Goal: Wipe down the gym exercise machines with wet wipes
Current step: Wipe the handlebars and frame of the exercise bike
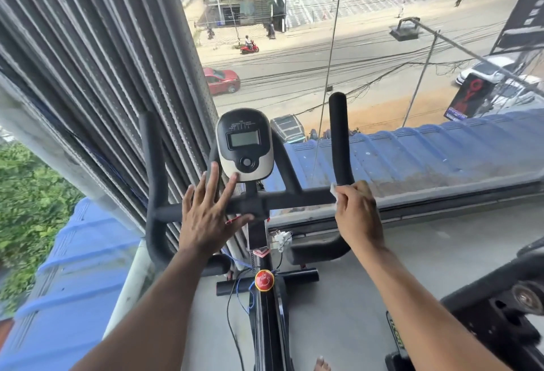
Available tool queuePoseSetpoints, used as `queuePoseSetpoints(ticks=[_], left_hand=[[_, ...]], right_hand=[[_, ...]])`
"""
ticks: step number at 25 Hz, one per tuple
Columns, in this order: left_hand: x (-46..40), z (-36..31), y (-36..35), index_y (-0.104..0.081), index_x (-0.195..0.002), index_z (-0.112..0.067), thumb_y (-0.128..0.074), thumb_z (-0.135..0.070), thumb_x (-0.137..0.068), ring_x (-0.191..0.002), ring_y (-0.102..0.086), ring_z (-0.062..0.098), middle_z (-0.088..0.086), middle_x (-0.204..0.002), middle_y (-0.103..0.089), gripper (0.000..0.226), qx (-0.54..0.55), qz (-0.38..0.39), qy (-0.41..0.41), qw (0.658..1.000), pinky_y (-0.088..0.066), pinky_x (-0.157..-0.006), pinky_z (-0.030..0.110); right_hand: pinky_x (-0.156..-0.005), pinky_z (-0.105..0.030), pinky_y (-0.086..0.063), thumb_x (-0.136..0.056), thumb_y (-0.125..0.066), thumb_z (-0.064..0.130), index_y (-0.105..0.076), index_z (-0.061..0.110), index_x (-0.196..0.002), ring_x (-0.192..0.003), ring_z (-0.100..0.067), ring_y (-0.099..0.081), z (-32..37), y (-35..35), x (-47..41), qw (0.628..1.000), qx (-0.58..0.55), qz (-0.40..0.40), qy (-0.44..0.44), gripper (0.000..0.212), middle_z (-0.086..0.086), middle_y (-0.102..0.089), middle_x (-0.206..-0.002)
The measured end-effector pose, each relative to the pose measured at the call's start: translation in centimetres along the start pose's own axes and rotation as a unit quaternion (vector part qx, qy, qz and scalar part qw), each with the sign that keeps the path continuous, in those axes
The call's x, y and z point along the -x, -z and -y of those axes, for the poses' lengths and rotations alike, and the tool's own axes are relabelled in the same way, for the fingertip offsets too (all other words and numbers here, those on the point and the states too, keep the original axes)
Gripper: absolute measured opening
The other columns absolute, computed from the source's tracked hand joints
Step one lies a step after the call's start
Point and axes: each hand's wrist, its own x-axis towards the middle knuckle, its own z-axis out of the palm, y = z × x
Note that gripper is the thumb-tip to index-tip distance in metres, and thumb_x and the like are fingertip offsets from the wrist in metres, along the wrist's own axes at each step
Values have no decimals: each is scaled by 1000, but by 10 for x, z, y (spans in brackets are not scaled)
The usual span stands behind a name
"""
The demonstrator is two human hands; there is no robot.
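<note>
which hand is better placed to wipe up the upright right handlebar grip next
Right. The right hand already pinches the wet wipe against the base of the upright grip. The left hand lies open on the crossbar, holding no wipe.

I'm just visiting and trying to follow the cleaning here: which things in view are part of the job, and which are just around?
Part of the job:
- wet wipe, held in the right hand
- handlebar being wiped
- left hand, spread flat on the bar
- console

Just around:
- red knob
- second machine at right
- window blinds
</note>
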Motion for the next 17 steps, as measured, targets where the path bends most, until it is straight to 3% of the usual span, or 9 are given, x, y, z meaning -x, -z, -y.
queuePoseSetpoints(ticks=[4,8,12,17], left_hand=[[-2,-1,8,10,-166,-31,-31,-103,-71,-160,-16,26,1,-173,21,126,22,0,73,997,-7,-127,63],[-1,-1,10,2,-167,-28,-27,-105,-68,-156,-28,29,2,-175,10,129,28,-3,65,997,-26,-122,56],[-3,2,6,-1,-167,-29,-31,-103,-68,-153,-33,33,4,-176,3,128,29,-17,59,998,-28,-120,55],[-2,1,5,5,-167,-31,-31,-103,-68,-149,-38,36,5,-176,0,128,21,-25,59,998,-30,-118,57]], right_hand=[[-70,-27,-41,-95,-61,4,-73,7,-85,-85,-31,-62,2,9,-31,998,54,31,-12,16,-10,-59,-94],[-75,-30,-48,-99,-59,15,-72,9,-92,-85,-26,-59,17,1,-24,997,52,50,-31,16,-6,-55,-98],[-66,-30,-40,-106,-45,35,-68,24,-105,-82,-26,-63,-2,10,-22,985,160,52,-34,25,-1,-63,-96],[-60,-29,-38,-108,-44,28,-63,14,-96,-76,-28,-67,31,-14,-2,996,84,33,-9,26,-2,-65,-84]])
